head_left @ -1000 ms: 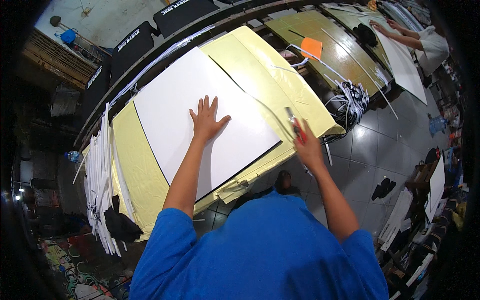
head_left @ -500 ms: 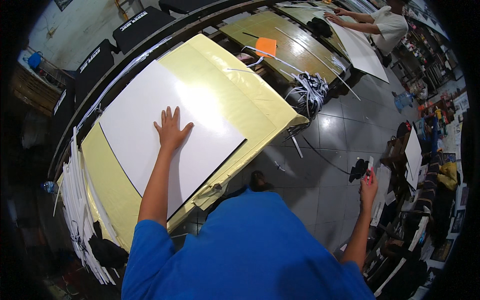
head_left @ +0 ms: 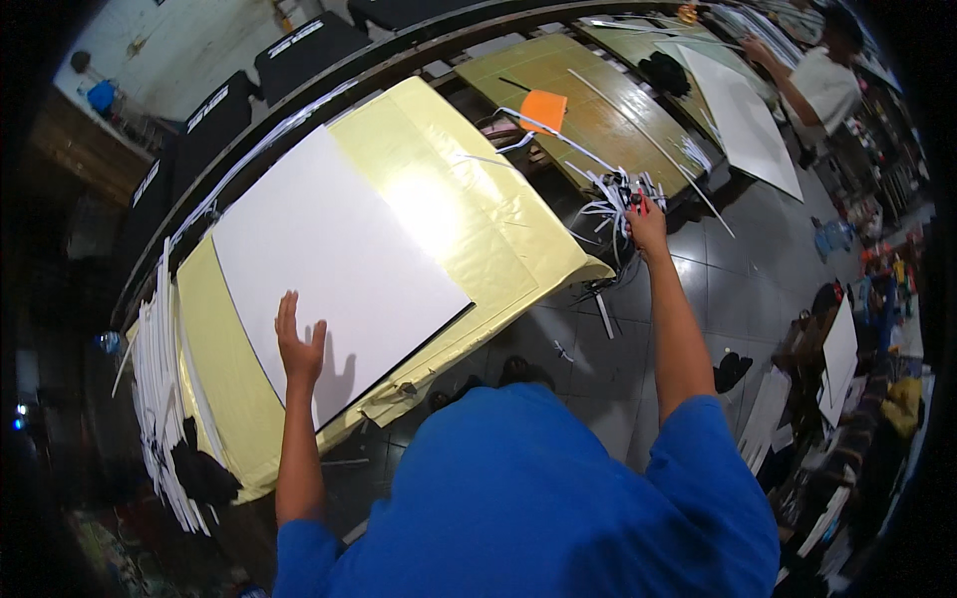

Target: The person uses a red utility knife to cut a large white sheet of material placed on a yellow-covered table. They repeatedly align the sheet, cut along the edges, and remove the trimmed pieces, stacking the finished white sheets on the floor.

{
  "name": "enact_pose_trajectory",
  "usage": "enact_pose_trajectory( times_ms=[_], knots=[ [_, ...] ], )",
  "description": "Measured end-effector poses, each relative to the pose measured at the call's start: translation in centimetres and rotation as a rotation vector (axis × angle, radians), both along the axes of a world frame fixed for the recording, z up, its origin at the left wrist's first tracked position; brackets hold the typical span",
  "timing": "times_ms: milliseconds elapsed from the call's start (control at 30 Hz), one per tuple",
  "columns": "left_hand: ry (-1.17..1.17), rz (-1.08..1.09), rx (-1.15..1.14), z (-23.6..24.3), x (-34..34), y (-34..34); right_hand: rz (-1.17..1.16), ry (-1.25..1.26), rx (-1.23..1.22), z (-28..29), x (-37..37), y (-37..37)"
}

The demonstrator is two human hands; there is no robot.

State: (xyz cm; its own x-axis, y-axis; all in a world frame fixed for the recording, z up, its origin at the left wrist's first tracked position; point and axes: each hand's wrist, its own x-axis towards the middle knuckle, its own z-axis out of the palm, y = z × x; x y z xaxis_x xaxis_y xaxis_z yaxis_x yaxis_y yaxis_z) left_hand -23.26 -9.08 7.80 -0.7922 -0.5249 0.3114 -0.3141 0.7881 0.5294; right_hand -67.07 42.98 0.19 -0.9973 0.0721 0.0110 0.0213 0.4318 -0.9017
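A large white board [head_left: 329, 229] lies flat on a table covered in yellow sheeting [head_left: 488, 214]. Over the board's near left part hovers my left hand [head_left: 299, 349], open and holding nothing, its shadow falling beside it. Out to the right, my right hand [head_left: 648, 227] is closed round a small red-handled tool [head_left: 638, 202], whose exact kind I cannot make out. This hand is beside a tangled bunch of white and black strips [head_left: 605, 194] at the table's far right corner; whether it touches them is unclear.
Long white strips [head_left: 159, 399] hang along the table's left end. An orange piece [head_left: 543, 112] lies by a second, yellow-green table [head_left: 598, 110]. At the far right, a co-worker [head_left: 827, 85] stands by another white board [head_left: 733, 120]. Dark slippers [head_left: 733, 371] sit on the tiled floor.
My left hand has lifted off the board and come nearer to me. My right hand has swung from the far right up to the strip bunch, still holding the red-handled tool.
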Motion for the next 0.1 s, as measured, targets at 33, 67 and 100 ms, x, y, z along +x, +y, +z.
enact_pose_trajectory(
  times_ms=[33, 67, 100],
  knots=[
    [-0.023, 0.038, 0.005, -0.3, 1.9, 0.6, 0.007, -0.016, 0.042, -1.2, -1.3, -0.6],
    [-0.059, 0.109, 0.000, -0.4, 5.3, 1.1, 0.084, -0.213, -0.091, -0.6, -1.4, -2.0],
    [-0.064, 0.147, 0.000, -0.4, 6.8, 1.5, 0.233, -0.310, -0.195, -1.4, -2.9, -0.1]
  ],
)
